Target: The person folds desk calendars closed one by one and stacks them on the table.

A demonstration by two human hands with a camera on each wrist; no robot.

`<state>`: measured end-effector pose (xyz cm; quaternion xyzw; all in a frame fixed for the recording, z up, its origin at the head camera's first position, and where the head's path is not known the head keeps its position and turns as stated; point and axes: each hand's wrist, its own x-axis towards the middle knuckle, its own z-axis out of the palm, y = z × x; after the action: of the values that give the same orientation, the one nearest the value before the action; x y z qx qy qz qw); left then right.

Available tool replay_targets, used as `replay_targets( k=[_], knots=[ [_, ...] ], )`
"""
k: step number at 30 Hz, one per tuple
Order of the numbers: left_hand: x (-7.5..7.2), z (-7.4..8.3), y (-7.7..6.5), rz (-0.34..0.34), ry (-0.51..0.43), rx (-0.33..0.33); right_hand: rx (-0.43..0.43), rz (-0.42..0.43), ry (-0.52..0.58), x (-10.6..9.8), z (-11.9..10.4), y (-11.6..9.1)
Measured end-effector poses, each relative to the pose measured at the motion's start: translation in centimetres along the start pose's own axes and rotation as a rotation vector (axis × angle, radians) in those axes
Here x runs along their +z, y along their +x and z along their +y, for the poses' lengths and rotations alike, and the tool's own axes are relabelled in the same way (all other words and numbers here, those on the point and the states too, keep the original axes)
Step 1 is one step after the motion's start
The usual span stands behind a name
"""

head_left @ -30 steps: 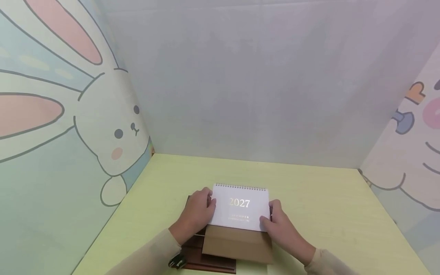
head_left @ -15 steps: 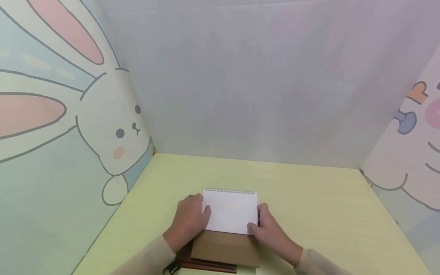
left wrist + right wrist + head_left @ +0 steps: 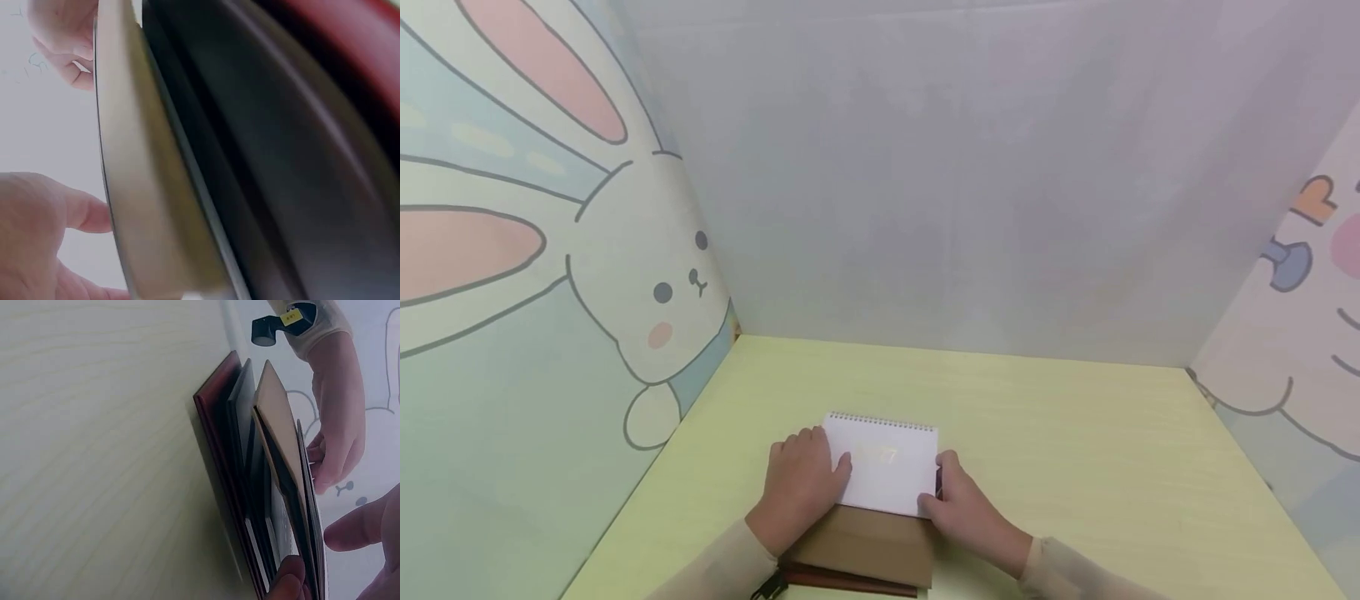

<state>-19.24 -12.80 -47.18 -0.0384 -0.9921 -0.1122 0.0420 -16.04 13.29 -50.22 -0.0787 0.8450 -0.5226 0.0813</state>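
Observation:
A white spiral-bound desk calendar [image 3: 880, 479] with gold "2027" lettering lies on top of a small pile in the head view. Beneath it a tan-brown book [image 3: 865, 546] sticks out toward me, and below that shows the edge of a reddish-brown book [image 3: 850, 581]. My left hand [image 3: 797, 479] holds the calendar's left side, thumb over its face. At the right edge my right hand [image 3: 973, 508] grips it, thumb on the front. The right wrist view shows the right fingertips [image 3: 289, 578] reaching around the tan book [image 3: 278, 406], with a dark book [image 3: 240, 406] and a red one [image 3: 215, 384] below.
The pile lies near the front of a pale yellow-green table [image 3: 1060, 442]. A grey wall [image 3: 955, 183] closes off the back. Rabbit-printed panels [image 3: 640, 275] stand at the sides. A black device [image 3: 770, 586] sits by the left cuff.
Both hands have shifted left and slightly toward me, carrying the calendar and the tan book with them. These now cover more of the reddish-brown book below.

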Motion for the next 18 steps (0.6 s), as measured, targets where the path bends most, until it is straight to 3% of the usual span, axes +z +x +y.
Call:
replay_targets(
  k=[8, 18],
  knots=[
    [0.8, -0.5, 0.0, -0.038, 0.008, -0.038, -0.015, -0.036, -0.044, 0.7, 0.4, 0.5],
    [0.8, -0.9, -0.3, -0.004, 0.046, -0.051, -0.025, -0.094, -0.015, 1.4, 0.1, 1.1]
  ],
)
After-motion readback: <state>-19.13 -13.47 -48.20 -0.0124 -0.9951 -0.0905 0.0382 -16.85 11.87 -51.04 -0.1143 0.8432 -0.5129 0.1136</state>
